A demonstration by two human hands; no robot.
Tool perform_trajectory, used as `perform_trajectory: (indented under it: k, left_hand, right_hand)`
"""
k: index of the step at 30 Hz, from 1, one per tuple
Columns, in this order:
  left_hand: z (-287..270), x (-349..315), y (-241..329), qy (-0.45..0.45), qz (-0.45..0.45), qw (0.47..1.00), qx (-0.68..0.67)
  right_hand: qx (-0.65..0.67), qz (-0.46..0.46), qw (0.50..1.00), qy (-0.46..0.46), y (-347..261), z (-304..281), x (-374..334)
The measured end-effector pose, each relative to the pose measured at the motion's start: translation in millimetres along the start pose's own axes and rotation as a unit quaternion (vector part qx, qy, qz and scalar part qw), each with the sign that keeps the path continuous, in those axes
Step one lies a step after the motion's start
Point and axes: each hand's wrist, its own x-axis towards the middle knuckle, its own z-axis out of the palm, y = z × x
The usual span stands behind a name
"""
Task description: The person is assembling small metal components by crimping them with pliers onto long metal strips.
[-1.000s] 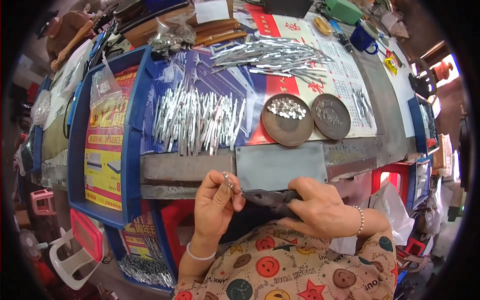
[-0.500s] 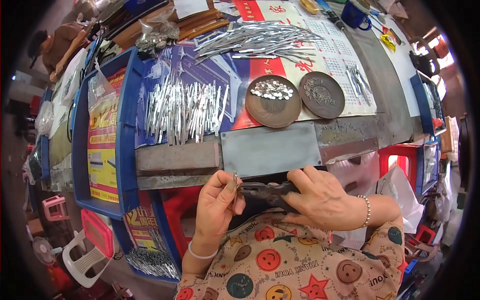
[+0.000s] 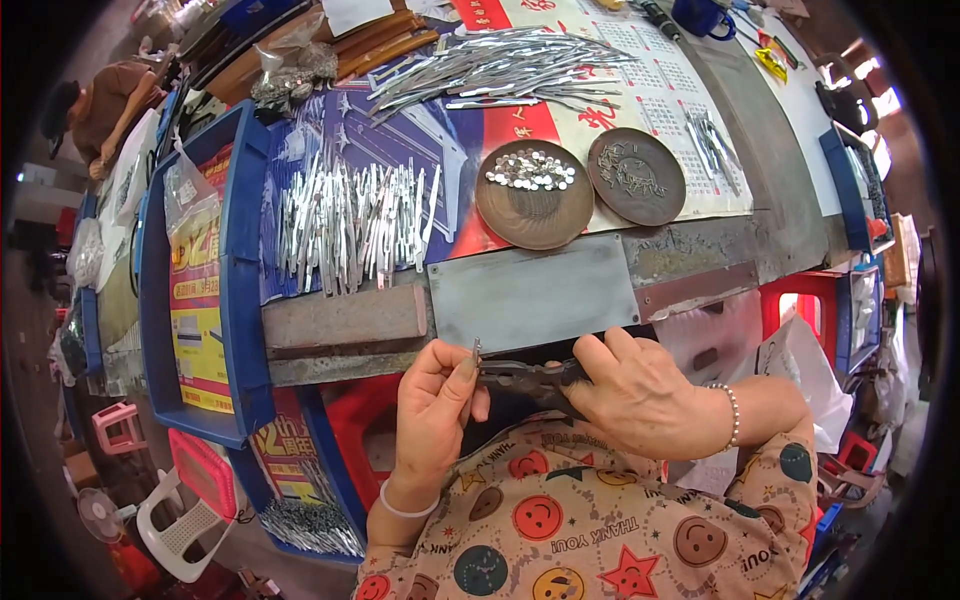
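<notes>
My left hand [image 3: 432,408] pinches a small, thin metal piece [image 3: 477,349] upright between thumb and fingers. A dark pair of pliers [image 3: 525,377] lies in my right hand [image 3: 648,396], its fingers wrapped round the handles. The jaws point left and meet the fingertips of my left hand at the metal piece; whether they grip it cannot be told. Both hands are just in front of a grey metal plate [image 3: 532,298] at the bench edge. Beyond it stand a brown dish [image 3: 538,228] with silver discs and a darker dish [image 3: 652,208] with tiny pins.
Flat metal strips [image 3: 350,225] lie at the left behind a worn block [image 3: 345,321], with another heap of strips [image 3: 505,68] farther back. A blue tray [image 3: 258,290] stands left; a lower blue bin holds metal parts [image 3: 312,528]. Another person [image 3: 122,105] sits far left.
The bench has shifted slightly left in view. Both hands keep nearly the same place and hold, while the pliers have turned a little, so their jaws show more plainly.
</notes>
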Motion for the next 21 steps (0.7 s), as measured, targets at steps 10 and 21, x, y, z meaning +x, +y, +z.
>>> perform_trajectory:
  k: [10, 21]
  left_hand:
    - [-8, 2, -1, 0.016, 0.051, 0.998, 0.042]
    - [-12, -4, 2, 0.009, 0.014, 1.000, 0.022]
  right_hand:
    - [0.380, 0.016, 0.894, -0.237, 15, -2, 10]
    - [0.118, -0.010, 0.993, -0.022, 0, 10, 9]
